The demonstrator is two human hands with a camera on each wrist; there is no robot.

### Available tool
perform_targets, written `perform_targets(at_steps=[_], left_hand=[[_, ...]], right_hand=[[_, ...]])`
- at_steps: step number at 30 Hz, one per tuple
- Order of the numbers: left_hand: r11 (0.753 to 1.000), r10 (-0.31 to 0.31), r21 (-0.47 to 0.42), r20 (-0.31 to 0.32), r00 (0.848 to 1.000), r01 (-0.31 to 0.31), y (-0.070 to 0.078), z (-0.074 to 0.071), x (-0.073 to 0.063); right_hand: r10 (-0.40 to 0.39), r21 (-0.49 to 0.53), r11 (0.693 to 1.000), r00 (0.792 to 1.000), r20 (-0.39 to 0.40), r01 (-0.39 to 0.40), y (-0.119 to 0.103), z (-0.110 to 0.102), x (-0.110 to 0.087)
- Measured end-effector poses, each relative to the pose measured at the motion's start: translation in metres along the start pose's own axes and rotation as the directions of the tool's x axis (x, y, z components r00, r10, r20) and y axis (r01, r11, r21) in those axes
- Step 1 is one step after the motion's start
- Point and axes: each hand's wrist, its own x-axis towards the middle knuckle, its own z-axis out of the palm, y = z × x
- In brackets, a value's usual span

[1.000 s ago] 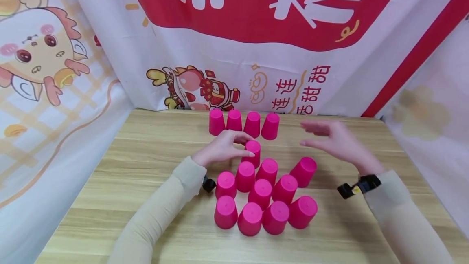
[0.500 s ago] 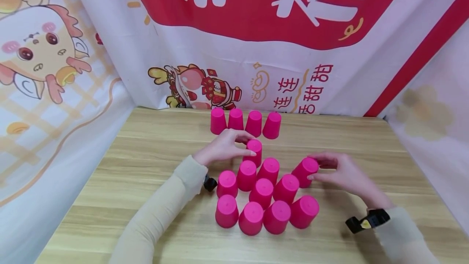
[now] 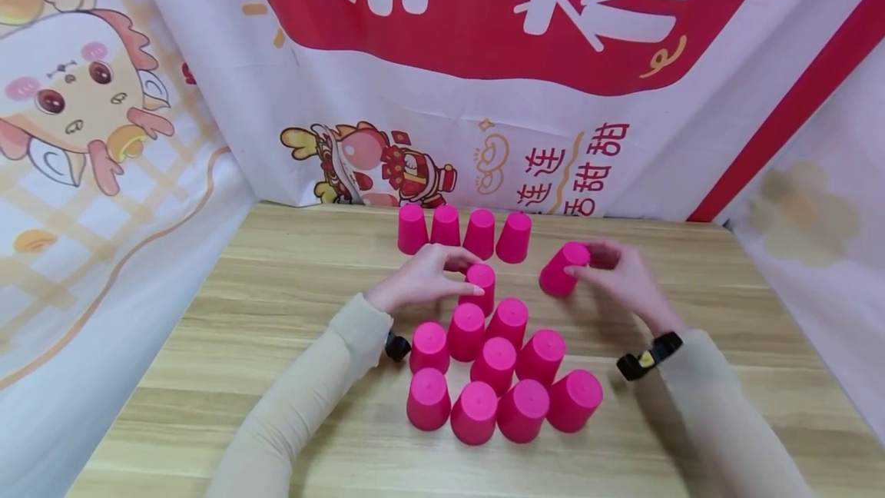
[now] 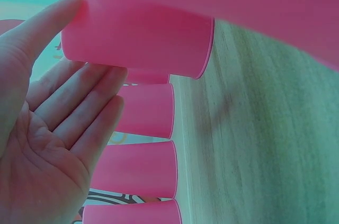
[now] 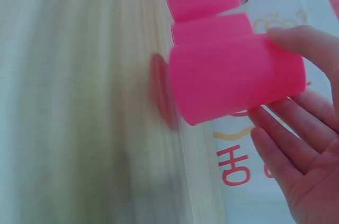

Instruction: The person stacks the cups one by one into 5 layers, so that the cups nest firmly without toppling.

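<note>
My left hand (image 3: 430, 277) pinches an upside-down pink plastic cup (image 3: 481, 288) between thumb and fingers, just behind the cluster. The left wrist view shows the thumb on one side of that cup (image 4: 137, 36) and the fingertips on the other. At the right, my right hand (image 3: 625, 277) grips another pink cup (image 3: 564, 269) near its closed end. In the right wrist view this cup (image 5: 235, 78) is slightly tilted, with its rim over the wood and a reddish reflection below. Both cups are mouth down.
Several upside-down pink cups (image 3: 494, 366) stand grouped in front of my hands. Along the back is a row of more pink cups (image 3: 480, 234). Everything stands on a wooden table (image 3: 276, 290), with a printed white curtain (image 3: 242, 98) behind and at the sides.
My right hand came down to the cup at the cluster's right, took hold of it and carried it back toward the rear row. The left hand has stayed in place on its cup.
</note>
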Motion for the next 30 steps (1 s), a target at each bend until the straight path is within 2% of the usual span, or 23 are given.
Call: perform_targets(at_steps=[6, 15, 22, 27, 30], left_hand=[[1.0, 0.01, -0.006, -0.003, 1.0, -0.01, 0.001, 0.001, -0.001], [1.0, 0.025, -0.018, -0.009, 1.0, -0.025, 0.001, 0.001, -0.001], [1.0, 0.017, -0.019, -0.006, 1.0, -0.017, 0.001, 0.002, -0.001], [1.0, 0.022, -0.019, -0.01, 1.0, -0.022, 0.002, 0.002, -0.001], [1.0, 0.023, -0.003, -0.013, 1.0, -0.023, 0.002, 0.001, -0.001]], right_hand=[[-0.021, -0.017, 1.0, 0.998, -0.065, 0.02, 0.002, 0.01, 0.038], [0.026, -0.018, 0.999, 0.998, -0.061, -0.027, -0.006, 0.016, 0.063], [0.06, -0.023, 0.998, 0.998, -0.027, -0.06, -0.005, 0.016, 0.065], [0.01, 0.031, 0.999, 1.0, -0.022, -0.009, -0.006, 0.015, 0.06], [-0.05, 0.053, 0.997, 0.999, -0.022, 0.051, -0.008, 0.011, 0.05]])
